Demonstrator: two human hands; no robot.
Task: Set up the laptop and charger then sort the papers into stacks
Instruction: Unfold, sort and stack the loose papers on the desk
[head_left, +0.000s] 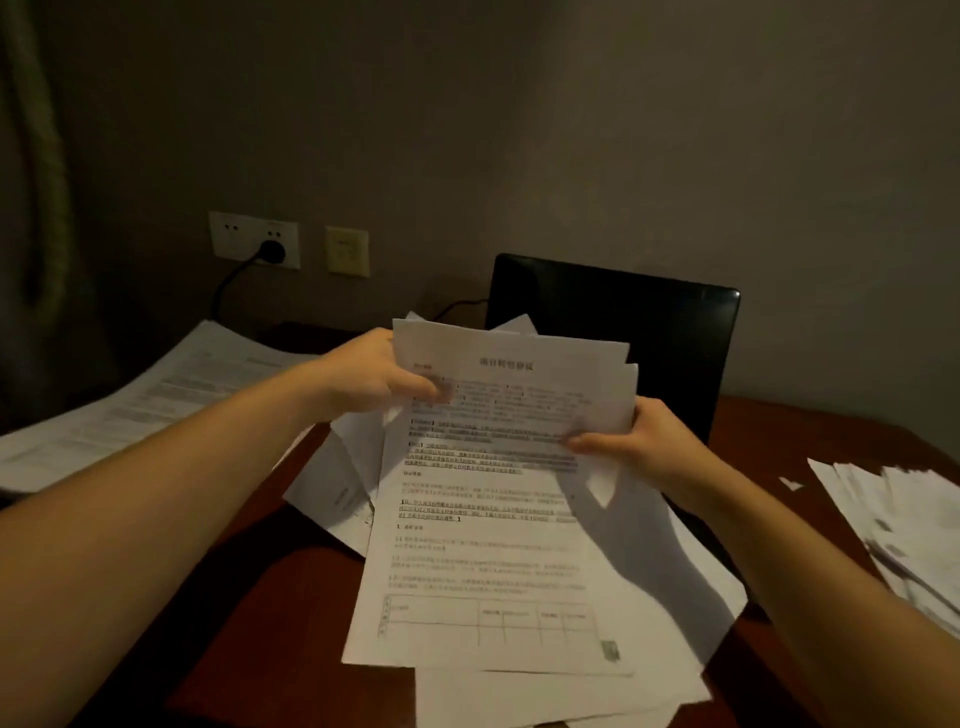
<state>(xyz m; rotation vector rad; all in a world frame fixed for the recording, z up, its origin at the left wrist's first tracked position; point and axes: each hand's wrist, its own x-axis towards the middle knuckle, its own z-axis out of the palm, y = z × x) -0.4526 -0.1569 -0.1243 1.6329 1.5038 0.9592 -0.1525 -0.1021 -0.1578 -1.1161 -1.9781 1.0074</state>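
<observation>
Head | left hand (374, 382) grip pinches papers (493, 545) | right hand (636, 441) grip pinches papers | heading (506, 364) blurred, unreadable

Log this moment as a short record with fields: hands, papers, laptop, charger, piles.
left hand: pinches the held sheets near their upper left
right hand: grips the same sheets at the right edge
laptop: open behind the sheets, screen dark
charger: plug sits in the wall socket; cable shows by the laptop's left edge
piles: left pile and right pile lie either side of the hands
</observation>
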